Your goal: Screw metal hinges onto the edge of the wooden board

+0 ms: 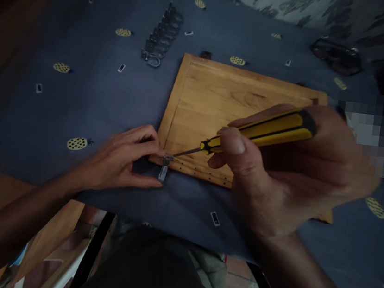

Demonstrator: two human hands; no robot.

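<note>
The work in hand looks like screwing a small silvery metal fitting (164,166) onto the near left corner of a pale wooden board (211,99), smooth-grained with a grooved rim. The left hand (123,159) pinches the fitting against that corner. The right hand (280,169) is wrapped tight around a yellow and black-handled screwdriver (267,127), its thin steel tip at the fitting. Turning calls for a seated tip and a steady pinch. Both lie on a dark blue cloth (78,102); a row of metal rings (163,35) lies far left.
</note>
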